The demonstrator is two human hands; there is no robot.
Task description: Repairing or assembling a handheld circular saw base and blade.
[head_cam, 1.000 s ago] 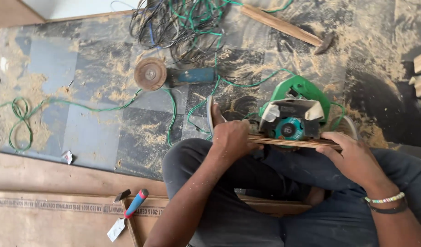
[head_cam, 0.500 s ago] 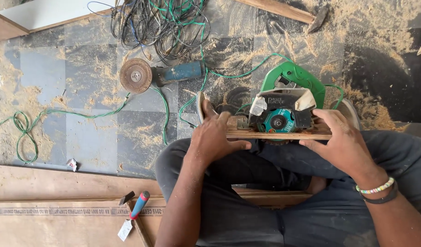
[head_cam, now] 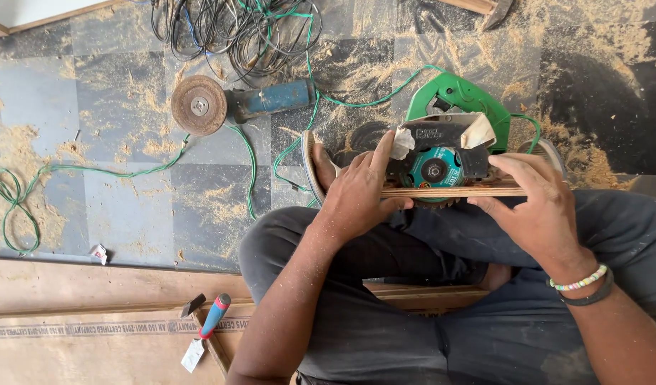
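a thin plywood strip (head_cam: 453, 191) is held level across the blade of a green circular saw (head_cam: 449, 142), pinched at its ends by the left hand (head_cam: 356, 196) and right hand (head_cam: 531, 207), fingers pressed onto the wood. no finished cut is visible; sawing is judged in progress. beyond the left fingers an angle grinder (head_cam: 235, 103) lies on the sawdust-strewn floor (head_cam: 114, 171).

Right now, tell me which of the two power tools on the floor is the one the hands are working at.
The green circular saw: the left hand and right hand hold a wooden strip against it. The blue grinder lies apart, untouched.
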